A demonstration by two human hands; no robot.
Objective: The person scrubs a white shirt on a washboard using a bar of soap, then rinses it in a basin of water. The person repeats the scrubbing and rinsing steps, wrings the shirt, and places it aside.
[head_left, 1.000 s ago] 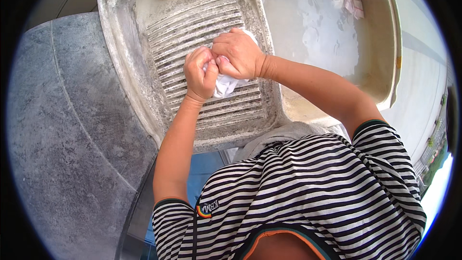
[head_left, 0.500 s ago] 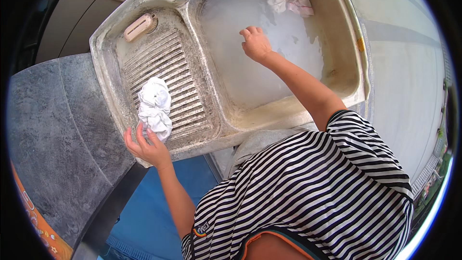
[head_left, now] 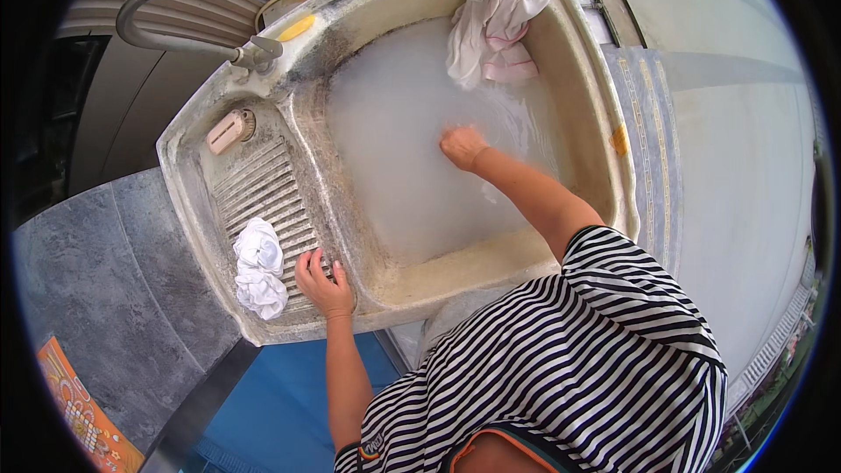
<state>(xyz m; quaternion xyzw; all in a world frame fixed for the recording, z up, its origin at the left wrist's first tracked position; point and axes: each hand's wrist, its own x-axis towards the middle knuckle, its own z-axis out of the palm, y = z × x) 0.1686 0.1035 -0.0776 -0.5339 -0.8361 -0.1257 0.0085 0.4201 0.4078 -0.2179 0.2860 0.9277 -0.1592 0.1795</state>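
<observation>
A stone-like sink (head_left: 626, 184) has a ridged washboard (head_left: 263, 180) on its left and a deep basin of cloudy water (head_left: 394, 114) on its right. My left hand (head_left: 324, 287) hovers over the washboard's near end, fingers apart and holding nothing. Just left of it lies a bunched white cloth (head_left: 260, 270), apart from the hand. My right hand (head_left: 462, 146) dips into the cloudy water, which hides its fingertips and anything under them. White fabric with pinkish edging (head_left: 504, 13) drapes over the basin's far right corner, its lower end reaching the water.
A pinkish scrub brush (head_left: 229, 131) rests at the washboard's far end. Behind the sink a curved metal faucet (head_left: 166, 39) rises beside a yellow bar (head_left: 296, 28), perhaps soap. A grey countertop (head_left: 123, 254) adjoins the left side, with an orange printed item (head_left: 83, 412) below.
My left hand has moved right, away from the white cloth. My right hand has lowered into the water, where ripples now show. The view has shifted, bringing the whole faucet into sight.
</observation>
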